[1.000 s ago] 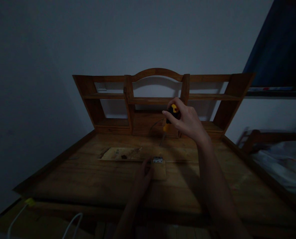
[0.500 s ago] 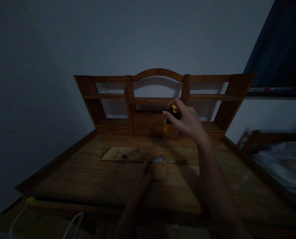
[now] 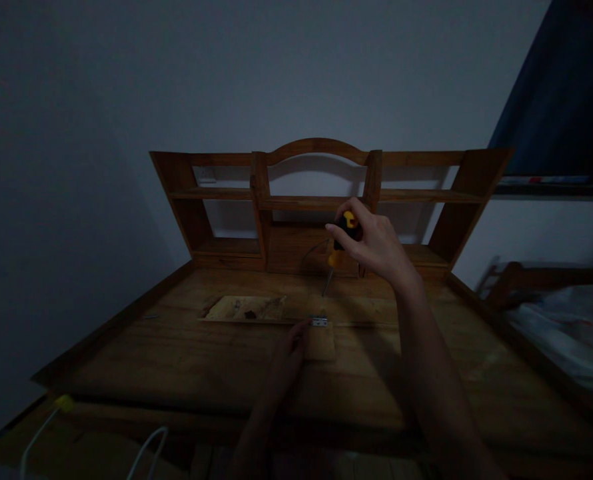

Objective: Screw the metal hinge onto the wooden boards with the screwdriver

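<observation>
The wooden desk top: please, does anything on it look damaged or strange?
Yes. On the desk top, left of the small metal hinge, a pale patch has a ragged left end and a dark blotch. It looks like damaged wood, but I cannot tell what caused it.

Screwdriver handle (image 3: 345, 235) partly hidden by right hand (image 3: 376, 243), hinge (image 3: 319, 321) detail too small, blue curtain (image 3: 556, 100) cut off
</observation>
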The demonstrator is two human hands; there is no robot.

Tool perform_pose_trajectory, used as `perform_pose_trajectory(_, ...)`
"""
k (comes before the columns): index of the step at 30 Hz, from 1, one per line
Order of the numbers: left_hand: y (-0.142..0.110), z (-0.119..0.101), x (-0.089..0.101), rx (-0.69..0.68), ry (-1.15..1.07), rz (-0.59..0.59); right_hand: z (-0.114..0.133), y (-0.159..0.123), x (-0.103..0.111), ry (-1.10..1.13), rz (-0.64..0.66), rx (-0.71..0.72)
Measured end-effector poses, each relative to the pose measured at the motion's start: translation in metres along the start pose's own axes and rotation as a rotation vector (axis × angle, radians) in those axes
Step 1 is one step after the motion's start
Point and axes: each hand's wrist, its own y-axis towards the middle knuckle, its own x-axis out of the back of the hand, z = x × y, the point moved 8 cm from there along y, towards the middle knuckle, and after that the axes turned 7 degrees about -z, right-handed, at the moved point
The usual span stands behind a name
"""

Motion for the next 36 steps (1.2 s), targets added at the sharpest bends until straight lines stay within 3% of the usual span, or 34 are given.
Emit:
perform_pose_trajectory(29, 0.005, 0.002, -0.003, 0.001, -0.008, 0.01, -0.001, -0.001, 0.005, -0.02, -0.018, -0.003)
perform_pose_trajectory(36, 0.002, 0.009, 0.002, 0.026, 0.025, -0.064, -0.001, 0.0, 0.008, -0.036, -0.048, 0.024)
